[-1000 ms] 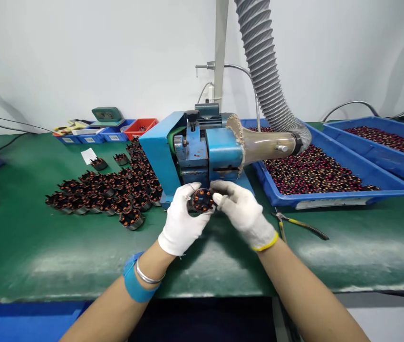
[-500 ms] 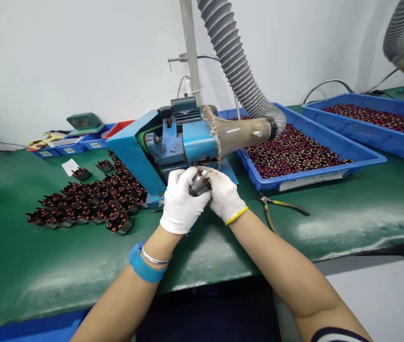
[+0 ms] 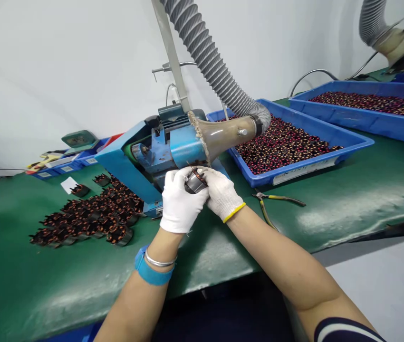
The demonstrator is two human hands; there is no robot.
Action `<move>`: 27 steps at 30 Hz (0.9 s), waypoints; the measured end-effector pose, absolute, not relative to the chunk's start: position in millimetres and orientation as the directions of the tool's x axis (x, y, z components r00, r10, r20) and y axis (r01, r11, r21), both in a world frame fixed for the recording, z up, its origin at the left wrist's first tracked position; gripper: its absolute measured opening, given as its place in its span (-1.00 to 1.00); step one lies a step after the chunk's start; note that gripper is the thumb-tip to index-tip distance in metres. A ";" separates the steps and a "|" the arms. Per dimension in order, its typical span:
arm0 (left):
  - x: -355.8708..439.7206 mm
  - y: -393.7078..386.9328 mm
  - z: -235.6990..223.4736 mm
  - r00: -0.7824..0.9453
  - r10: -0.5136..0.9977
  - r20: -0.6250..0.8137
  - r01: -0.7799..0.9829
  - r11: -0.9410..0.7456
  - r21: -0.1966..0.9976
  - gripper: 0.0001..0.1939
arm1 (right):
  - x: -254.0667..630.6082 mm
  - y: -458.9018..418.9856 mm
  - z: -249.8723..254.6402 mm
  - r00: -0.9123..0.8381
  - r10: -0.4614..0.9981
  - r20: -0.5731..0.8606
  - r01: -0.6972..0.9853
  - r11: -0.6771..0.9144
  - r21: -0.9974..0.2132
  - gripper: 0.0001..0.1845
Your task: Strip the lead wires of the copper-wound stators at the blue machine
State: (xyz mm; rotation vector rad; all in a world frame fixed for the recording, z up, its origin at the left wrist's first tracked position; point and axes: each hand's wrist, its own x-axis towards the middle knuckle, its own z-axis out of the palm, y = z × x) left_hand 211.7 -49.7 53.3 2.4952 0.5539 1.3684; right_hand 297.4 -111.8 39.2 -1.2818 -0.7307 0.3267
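Between my two gloved hands is a motor stator (image 3: 195, 183), a dark ring with copper windings and a thin wire end sticking up. My left hand (image 3: 182, 202) wraps round its left side and underside. Against its upper right edge the fingers of my right hand (image 3: 222, 192) are pinched, and their tips are partly hidden. Both hands are just in front of the blue belt-driven machine (image 3: 187, 145), below its translucent suction funnel (image 3: 228, 135). I cannot tell whether the stator touches the machine.
Many similar stators (image 3: 91, 213) lie piled at left. Pliers (image 3: 264, 197) with yellow handles rest at right. Blue trays (image 3: 351, 142) of small dark-red and copper parts stand behind them. A grey hose (image 3: 212, 52) rises from the funnel. Small bins (image 3: 59, 166) stand at the back left.
The camera view has shifted and tilted slightly, so the bench appears moved left. Both hands keep hold of the stator, which looks turned a little between the fingers.
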 end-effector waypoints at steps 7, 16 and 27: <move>200.8 -49.4 44.5 0.526 0.503 0.686 0.137 -0.846 0.516 -0.57 | 281.7 -106.4 37.5 0.780 0.622 0.067 -0.226 0.380 -0.897 -0.75; 150.1 -36.9 48.0 0.732 0.668 0.134 -0.093 -0.097 0.991 -0.57 | 270.5 -143.6 52.7 0.552 0.719 0.422 0.294 0.306 -0.906 -0.66; 139.1 -19.7 47.9 0.869 0.482 0.112 -0.138 0.019 0.990 -0.38 | 267.2 -141.6 45.1 0.050 0.638 0.769 0.850 0.377 -0.368 -0.22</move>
